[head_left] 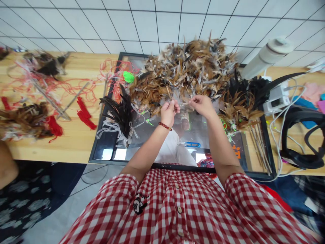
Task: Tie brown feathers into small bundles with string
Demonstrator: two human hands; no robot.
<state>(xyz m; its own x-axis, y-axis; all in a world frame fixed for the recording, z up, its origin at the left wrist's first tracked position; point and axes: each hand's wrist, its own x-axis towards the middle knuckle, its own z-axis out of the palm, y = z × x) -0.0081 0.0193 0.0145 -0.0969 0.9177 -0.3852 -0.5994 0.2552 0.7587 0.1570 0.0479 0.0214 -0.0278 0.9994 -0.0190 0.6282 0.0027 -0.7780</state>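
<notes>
Just in front of the big pile of brown and grey feathers (188, 64), both hands are raised over a dark glossy board (152, 149). My left hand (169, 112), with a beaded bracelet at its wrist, is closed in a pinch on what looks like a small brown feather (168, 91). To its right, my right hand (202, 105) pinches thumb against fingers. A thin pale wisp shows at those fingertips, too blurred to name. Blue thread snips (192, 144) lie on the board below the hands.
Black feathers with pale ties (123, 115) lie left, and a bright green thread bundle (128, 77) sits beside the pile. Thin sticks (260, 145), a white bottle (266, 57), a charger with cables (276, 100) and a black headset (302, 139) are on the right. Red tassels (85, 113) lie left.
</notes>
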